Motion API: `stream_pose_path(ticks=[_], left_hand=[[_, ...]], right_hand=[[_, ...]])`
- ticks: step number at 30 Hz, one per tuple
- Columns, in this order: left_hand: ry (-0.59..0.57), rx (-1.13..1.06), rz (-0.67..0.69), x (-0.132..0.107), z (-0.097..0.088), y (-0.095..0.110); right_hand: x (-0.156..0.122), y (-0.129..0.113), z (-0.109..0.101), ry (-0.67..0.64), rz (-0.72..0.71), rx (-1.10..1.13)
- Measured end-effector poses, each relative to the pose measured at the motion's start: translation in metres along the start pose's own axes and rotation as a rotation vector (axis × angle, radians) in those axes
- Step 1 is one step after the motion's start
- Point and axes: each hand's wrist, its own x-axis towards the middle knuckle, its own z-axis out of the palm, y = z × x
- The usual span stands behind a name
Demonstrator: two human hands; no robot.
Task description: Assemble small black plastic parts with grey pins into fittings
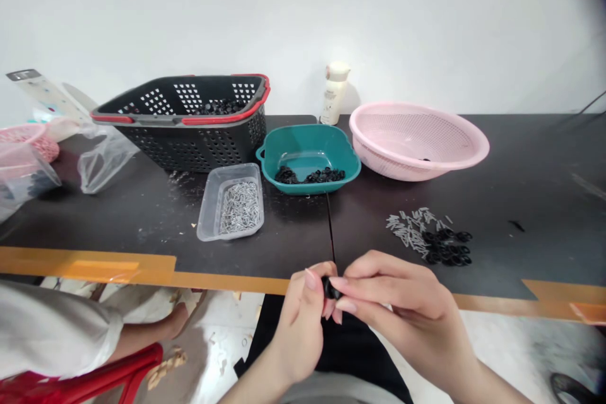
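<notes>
A small round black part [330,289] is pinched between my two hands, just off the table's front edge. My left hand [305,309] closes on it from one side, thumb on top. From the other side the thumb and fingertips of my right hand [402,303] press against it. Fingers cover much of the part, so its exact kind does not show. On the table to the right lie a pile of thin metal pins [409,227] and a cluster of similar black round parts [447,249].
A clear tub [206,214] of metal pins and a teal basin [310,188] with small black parts stand mid-table. Behind are a black basket [199,142], a white bottle [335,95] and a pink colander [392,167]. At left, another person's leg [146,336] is beside a red stool [137,369].
</notes>
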Motion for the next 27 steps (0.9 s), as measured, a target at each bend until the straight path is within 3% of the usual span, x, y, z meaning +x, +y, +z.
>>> stream_pose_path(ticks=[4, 9, 14, 17, 22, 27], left_hand=[[0.052, 0.011, -0.078, -0.002, 0.001, 0.002], [0.14, 0.094, -0.002, -0.001, 0.004, 0.005], [0.051, 0.138, 0.071, 0.002, 0.004, 0.009], [0.047, 0.135, 0.061, 0.002, 0.004, 0.011], [0.044, 0.119, -0.037, 0.001, 0.003, 0.01], [0.026, 0.076, -0.053, 0.001, 0.002, 0.008]], right_hand=[[-0.002, 0.0, 0.0, -0.01, 0.038, 0.001], [-0.004, 0.002, 0.002, 0.041, 0.145, 0.067], [-0.005, 0.006, 0.007, 0.159, 0.226, 0.095], [-0.004, 0.006, 0.007, 0.185, 0.184, 0.039], [0.0, -0.002, 0.006, 0.163, 0.071, -0.015], [0.0, -0.003, 0.004, 0.118, 0.151, 0.016]])
